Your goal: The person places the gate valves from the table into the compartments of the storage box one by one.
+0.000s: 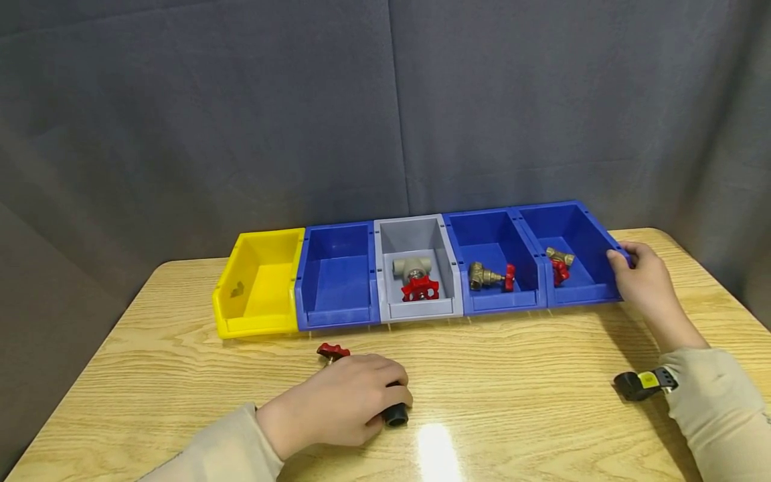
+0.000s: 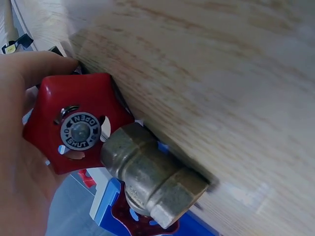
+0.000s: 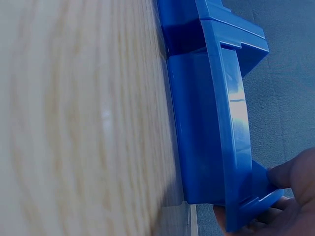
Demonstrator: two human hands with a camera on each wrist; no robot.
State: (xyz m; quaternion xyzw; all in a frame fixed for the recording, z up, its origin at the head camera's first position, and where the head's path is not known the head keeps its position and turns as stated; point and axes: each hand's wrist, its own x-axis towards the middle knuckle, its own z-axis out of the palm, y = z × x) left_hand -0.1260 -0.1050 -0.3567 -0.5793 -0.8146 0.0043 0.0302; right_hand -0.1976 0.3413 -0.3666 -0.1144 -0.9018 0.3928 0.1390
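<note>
My left hand (image 1: 340, 402) is low over the table, its fingers curled round a valve with a black pipe end (image 1: 395, 415). Close by in the left wrist view is a red handwheel (image 2: 98, 91) marked OPEN and SHUT, seemingly on that valve. Beside it lies a brass valve (image 2: 152, 167), whose own red handwheel (image 1: 333, 351) shows behind the hand. At the far right, my right hand (image 1: 649, 281) grips the side wall of the end blue bin (image 3: 197, 123), thumb on the rim. That bin holds a small brass valve (image 1: 560, 258) with a red handle.
Left of the end bin, a blue bin (image 1: 502, 303) holds a brass valve (image 1: 478, 276); a grey bin (image 1: 421, 309) holds a pale valve (image 1: 406, 268) with a red wheel. Another blue bin (image 1: 337, 318) and a yellow bin (image 1: 259, 326) complete the row. A dark curtain (image 1: 271, 120) hangs behind.
</note>
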